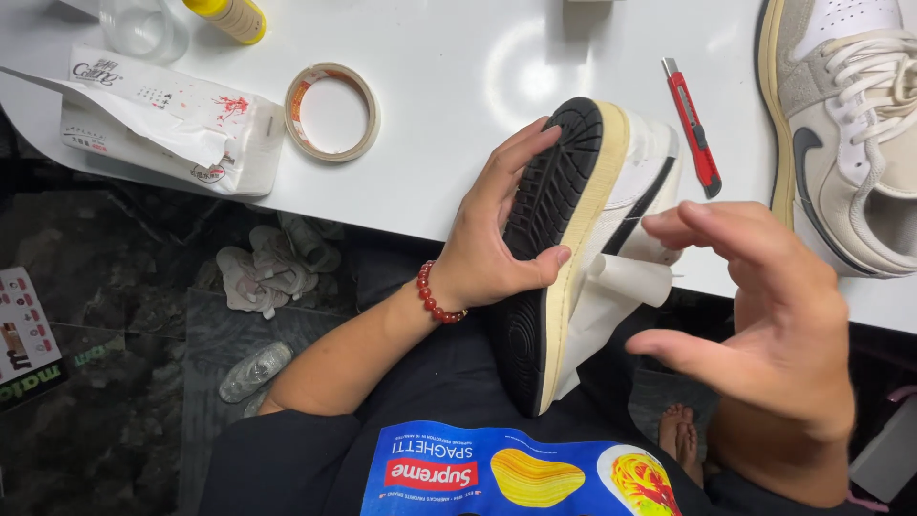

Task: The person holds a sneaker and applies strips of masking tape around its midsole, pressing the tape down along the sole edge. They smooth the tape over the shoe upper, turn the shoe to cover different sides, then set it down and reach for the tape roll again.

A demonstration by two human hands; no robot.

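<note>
Two hands are at work in my feed, and I read it from the left. At the far left edge of the white table (458, 86) lies a torn white packet (167, 119), and just beside it a roll of tape (332, 111) lying flat. Below the table edge, crumpled wipes (272, 268) sit on the dark floor. My left hand (492, 234), a red bead bracelet (436, 294) on its wrist, lies flat over the black sole of a sneaker (573, 239), fingers stretched along the sole and thumb hooked around its cream edge, so the shoe is clasped on its side, toe resting on the table. White paper (621, 287) hangs from the shoe's upper. Further right a red box cutter (693, 124) lies on the table. My right hand (764, 315) hovers spread wide, gripping nothing, just beside the shoe. A second sneaker (850, 124) lies at the far right.
</note>
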